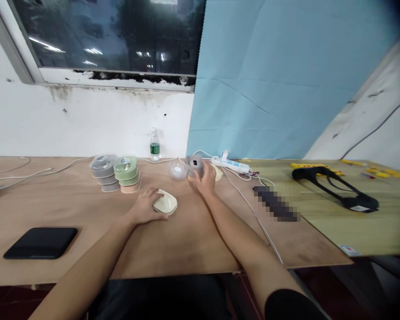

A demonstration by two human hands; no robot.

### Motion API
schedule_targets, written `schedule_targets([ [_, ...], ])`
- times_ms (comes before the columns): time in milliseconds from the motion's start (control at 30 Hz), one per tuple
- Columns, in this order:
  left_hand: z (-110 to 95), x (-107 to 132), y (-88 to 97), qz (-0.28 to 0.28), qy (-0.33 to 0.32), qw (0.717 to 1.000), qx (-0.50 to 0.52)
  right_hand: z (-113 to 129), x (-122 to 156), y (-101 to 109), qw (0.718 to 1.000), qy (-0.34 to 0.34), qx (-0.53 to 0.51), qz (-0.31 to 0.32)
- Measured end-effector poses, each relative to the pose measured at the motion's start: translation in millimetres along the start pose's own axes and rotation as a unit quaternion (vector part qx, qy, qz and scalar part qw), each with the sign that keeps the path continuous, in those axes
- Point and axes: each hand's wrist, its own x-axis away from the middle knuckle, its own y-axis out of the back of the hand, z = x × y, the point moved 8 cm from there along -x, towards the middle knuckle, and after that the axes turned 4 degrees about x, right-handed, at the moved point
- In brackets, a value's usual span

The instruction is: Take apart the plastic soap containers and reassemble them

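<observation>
Left hand (146, 207): fingers curled over the cream box (166, 203), which lies on the counter (186, 240), centre front. Right hand (206, 180): fingers gripping the grey box (194, 164) farther back, just beside a clear lid (177, 170). Box stacks (104, 172) stand to the left, a power strip (230, 165) to the right.

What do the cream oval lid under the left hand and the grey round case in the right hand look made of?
The cream oval lid looks like moulded plastic: smooth, soft sheen on its dome. The grey round case is probably plastic, matte and evenly coloured, though blur leaves that open.
</observation>
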Motion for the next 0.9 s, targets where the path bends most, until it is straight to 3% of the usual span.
schedule_targets([
  [133,5.9,1.3,-7.3,0.029,0.007,0.999,-0.012,51.2,12.9,-2.7,0.987,0.125,-0.058,0.082],
  [233,4.0,-1.3,0.4,-0.005,0.003,1.0,-0.003,98.3,31.7,-11.0,0.948,0.23,-0.119,0.185],
  [333,0.9,-2.7,15.2,-0.06,0.005,0.998,0.036,134.7,47.2,-12.9,0.908,0.303,-0.178,0.229],
  [433,3.2,-1.6,27.9,-0.11,0.031,0.99,0.085,147.5,53.3,-16.5,0.898,0.335,-0.172,0.228],
  [533,7.1,-0.3,32.0,-0.13,0.064,0.985,0.097,143.4,55.3,-21.5,0.9,0.35,-0.138,0.219],
  [633,2.8,1.2,37.3,-0.168,0.049,0.981,0.088,130.2,51.7,-21.5,0.917,0.312,-0.136,0.206],
  [733,0.6,4.8,45.1,-0.225,0.039,0.971,0.078,105.4,37.3,-14.3,0.962,0.176,-0.151,0.146],
  [900,1.9,2.2,36.9,-0.164,0.027,0.982,0.085,47.6,12.7,6.7,0.99,-0.033,-0.132,-0.025],
])
